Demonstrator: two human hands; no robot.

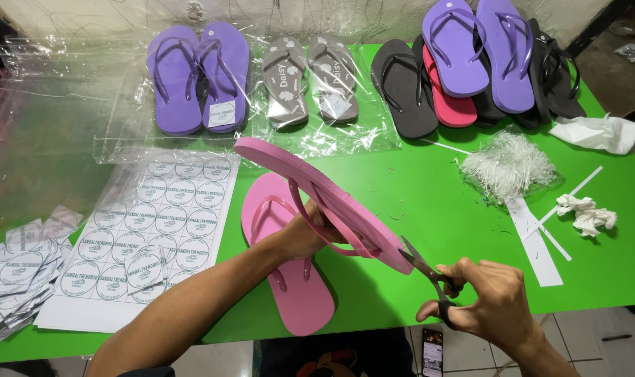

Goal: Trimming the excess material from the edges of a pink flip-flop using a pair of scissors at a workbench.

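Your green table [415, 209] carries everything, with clear plastic sheeting [59, 132] spread over its left and far side. At the far right sits a stack of flip-flops [485, 63] in black, purple and red, overlapping one another. At the far left a purple pair [199, 77] lies side by side on the plastic; just right of it a grey pair [310, 80] lies inside a clear bag. A white sheet of round labels [153, 230] lies at near left, with cut-out labels [17, 279] piled beside its left edge.

Your left hand [303, 234] holds a pink flip-flop [324, 199] raised off the table and tilted, toe end up toward the far left, heel end down to the right; your fingers are threaded under its strap, grip clamped on it. A second pink flip-flop [286, 258] lies flat on the table directly beneath, strap side up, partly covered by your forearm.

Your right hand [488, 300] is at the near edge, fingers through the handles of the scissors [429, 272], grip clamped on them; the blade tips meet the heel end of the raised flip-flop.

Right of centre: a tuft of white plastic strands [506, 164], white paper strips [541, 244], a crumpled white scrap [590, 213], a larger crumpled white piece [597, 132]
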